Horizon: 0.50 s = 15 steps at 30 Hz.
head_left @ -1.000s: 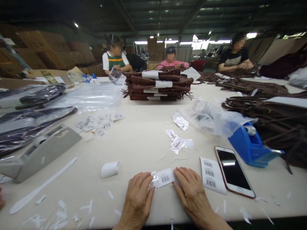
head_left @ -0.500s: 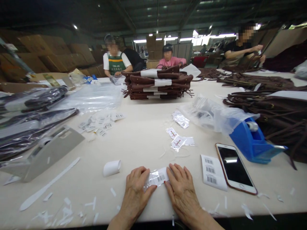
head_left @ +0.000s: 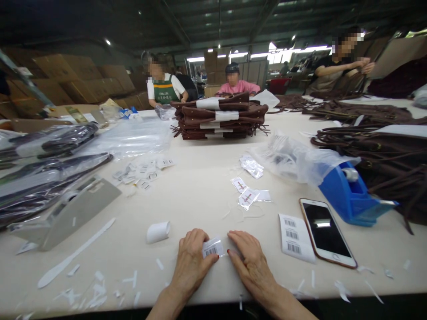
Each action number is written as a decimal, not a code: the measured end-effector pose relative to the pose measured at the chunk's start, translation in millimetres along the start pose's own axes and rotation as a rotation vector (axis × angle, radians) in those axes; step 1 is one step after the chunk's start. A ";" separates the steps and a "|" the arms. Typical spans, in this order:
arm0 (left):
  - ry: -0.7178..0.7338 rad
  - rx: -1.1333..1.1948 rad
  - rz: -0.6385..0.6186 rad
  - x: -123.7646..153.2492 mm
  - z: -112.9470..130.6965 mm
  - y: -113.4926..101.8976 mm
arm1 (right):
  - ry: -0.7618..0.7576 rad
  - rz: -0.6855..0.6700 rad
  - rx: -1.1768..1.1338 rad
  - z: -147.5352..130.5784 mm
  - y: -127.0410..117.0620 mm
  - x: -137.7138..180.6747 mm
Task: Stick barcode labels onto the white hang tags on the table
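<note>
Close to the table's front edge, my left hand pinches a small clear packet with a barcode label between thumb and fingers. My right hand lies flat just to the right of the packet, fingers stretched out, fingertips at its clear end. The packet looks folded short. A sheet of barcode labels and a phone lie to the right of my right hand. A small curled white paper sits left of my left hand.
A blue tape dispenser stands right, a grey one left. Small packets and a pile of labels lie mid-table. Stacked brown bags, plastic bags and brown straps lie beyond. Three people work at the far side.
The packet between my hands has shrunk from a long strip to a short folded piece. My hands have drawn closer together, and my left hand now covers its left end.
</note>
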State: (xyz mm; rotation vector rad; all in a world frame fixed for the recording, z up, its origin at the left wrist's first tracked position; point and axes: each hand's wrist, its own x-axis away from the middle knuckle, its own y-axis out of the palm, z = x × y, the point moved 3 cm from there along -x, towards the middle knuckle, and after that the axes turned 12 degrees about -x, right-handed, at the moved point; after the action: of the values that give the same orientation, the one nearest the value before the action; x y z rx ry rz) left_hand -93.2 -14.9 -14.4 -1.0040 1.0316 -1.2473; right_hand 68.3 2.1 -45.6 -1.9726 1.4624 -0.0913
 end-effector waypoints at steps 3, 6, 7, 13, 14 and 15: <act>-0.044 0.074 -0.058 -0.1 3.8 -0.7 | 0.093 0.015 -0.105 2.5 -2.6 -1.6; -0.098 0.192 -0.116 1.7 10.1 -0.3 | 0.217 -0.008 -0.251 -2.2 -3.7 -5.3; -0.117 0.230 -0.127 2.2 12.5 -1.2 | 0.261 -0.024 -0.319 -4.3 -3.8 -6.7; -0.147 0.656 -0.373 2.7 11.9 -6.8 | 0.476 -0.068 -0.914 -6.8 -6.0 -12.6; -0.153 0.729 -0.424 3.1 8.3 -6.3 | 0.504 -0.041 -0.976 -5.0 -7.1 -12.7; -0.163 0.777 -0.452 3.4 4.3 -5.4 | 0.528 -0.016 -1.020 -3.1 -7.9 -12.5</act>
State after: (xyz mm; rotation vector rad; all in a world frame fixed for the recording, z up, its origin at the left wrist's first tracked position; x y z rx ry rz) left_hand -90.2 -18.5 -8.3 -0.7099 0.1306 -1.7093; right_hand 68.9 12.8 -34.9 -2.9204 2.0843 0.1829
